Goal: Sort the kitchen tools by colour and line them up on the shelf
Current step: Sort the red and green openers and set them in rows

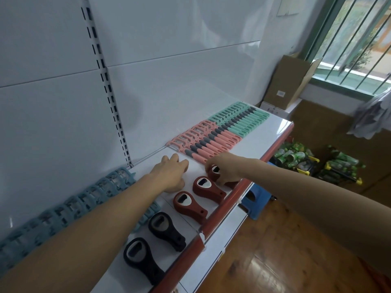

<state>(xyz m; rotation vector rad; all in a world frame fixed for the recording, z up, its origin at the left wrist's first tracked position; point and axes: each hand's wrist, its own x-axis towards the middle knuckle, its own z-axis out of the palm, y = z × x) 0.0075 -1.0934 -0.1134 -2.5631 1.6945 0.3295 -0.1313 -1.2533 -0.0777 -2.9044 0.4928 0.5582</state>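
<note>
My right hand (226,168) covered most of the farthest red opener (215,172); my left forearm (95,218) hid the blue peelers' (84,199) handles.

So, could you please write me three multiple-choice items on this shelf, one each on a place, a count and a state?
1. Where do the mint-green peelers lie on the shelf? A) at its far end, beyond the pink peelers B) at its near end C) under it
2. How many black bottle openers are there? A) one B) two C) four
3. What is the right hand doing? A) hanging free B) gripping a red bottle opener C) holding a cup
Answers: 1 A, they lie past the pink group; 2 B, two lie nearest the camera; 3 B, its fingers curl round the opener's head.
</note>
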